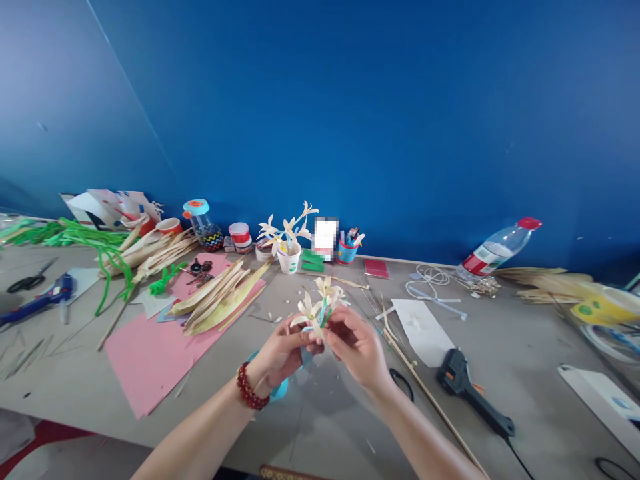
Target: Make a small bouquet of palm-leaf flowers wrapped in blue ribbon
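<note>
Above the middle of the table, both my hands are closed on a small bunch of cream-coloured craft flowers (pixel 310 311) with green and pale blue stems. My left hand (pixel 289 348), with a dark red beaded bracelet (pixel 250 388) at the wrist, pinches the bunch from the left and below. From the other side, the fingers of my right hand (pixel 357 343) close on the stems. The fingertips partly hide where the stems are gripped. Something light blue (pixel 279 389) lies below my left hand, mostly covered. Behind the hands, similar flowers stand in a white paper cup (pixel 289 261).
A black glue gun (pixel 473 393) lies at right beside white paper (pixel 423 330), with a long thin stick (pixel 425 393) nearer me. Dried husks (pixel 215 300) and pink paper (pixel 145 367) are at left, near a blue glue gun (pixel 40 300). A bottle (pixel 500 247) leans against the blue wall.
</note>
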The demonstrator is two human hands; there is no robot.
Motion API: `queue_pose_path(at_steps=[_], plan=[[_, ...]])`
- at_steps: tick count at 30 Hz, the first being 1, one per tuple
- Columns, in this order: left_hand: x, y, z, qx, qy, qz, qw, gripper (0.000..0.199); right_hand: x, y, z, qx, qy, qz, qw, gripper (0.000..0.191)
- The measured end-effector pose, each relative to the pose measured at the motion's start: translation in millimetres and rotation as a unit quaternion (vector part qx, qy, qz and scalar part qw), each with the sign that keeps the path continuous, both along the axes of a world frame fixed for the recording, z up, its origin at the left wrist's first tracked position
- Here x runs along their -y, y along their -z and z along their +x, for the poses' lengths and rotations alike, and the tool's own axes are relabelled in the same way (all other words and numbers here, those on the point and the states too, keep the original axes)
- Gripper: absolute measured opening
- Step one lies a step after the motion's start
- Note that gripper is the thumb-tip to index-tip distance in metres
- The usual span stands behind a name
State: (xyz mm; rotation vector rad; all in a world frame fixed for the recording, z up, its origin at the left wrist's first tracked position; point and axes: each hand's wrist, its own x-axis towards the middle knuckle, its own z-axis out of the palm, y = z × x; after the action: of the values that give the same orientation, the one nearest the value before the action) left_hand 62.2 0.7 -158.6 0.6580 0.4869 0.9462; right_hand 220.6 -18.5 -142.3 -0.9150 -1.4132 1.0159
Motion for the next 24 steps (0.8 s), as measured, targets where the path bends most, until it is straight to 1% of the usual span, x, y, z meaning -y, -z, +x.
queue_pose_path(at_steps=[2,5,7,11,17,21,24], plan=[[-0.7,-1.8,-0.8,0.002,0.018,-0.006,1.0,0.018,0.8,0.0,0.4,0.004,-0.004,-0.006,1.0,0.014],[-2.4,-2.0,-1.4,0.011,0.046,-0.007,0.999,0.017,1.6,0.1,1.1,0.01,-0.029,-0.033,0.999,0.019],[-3.1,-0.6,-1.0,0.023,0.052,-0.007,0.998,0.017,2.1,-0.4,1.0,0.009,-0.03,-0.041,0.999,0.018],[-1.9,2.6,0.4,0.038,0.041,-0.018,0.998,0.017,3.7,-3.5,-1.6,-0.029,-0.021,-0.042,0.998,0.015],[1.1,4.8,2.7,0.037,0.018,-0.034,0.999,0.021,5.8,-1.4,-4.2,-0.066,-0.047,-0.071,0.994,0.015],[0.5,5.1,4.1,0.016,0.009,-0.01,1.0,0.021,5.1,0.7,-3.4,-0.077,-0.044,-0.086,0.992,0.013],[0.0,1.8,3.3,-0.01,0.005,0.022,1.0,0.022,4.1,-0.3,-2.7,-0.073,-0.031,-0.079,0.994,0.012]])
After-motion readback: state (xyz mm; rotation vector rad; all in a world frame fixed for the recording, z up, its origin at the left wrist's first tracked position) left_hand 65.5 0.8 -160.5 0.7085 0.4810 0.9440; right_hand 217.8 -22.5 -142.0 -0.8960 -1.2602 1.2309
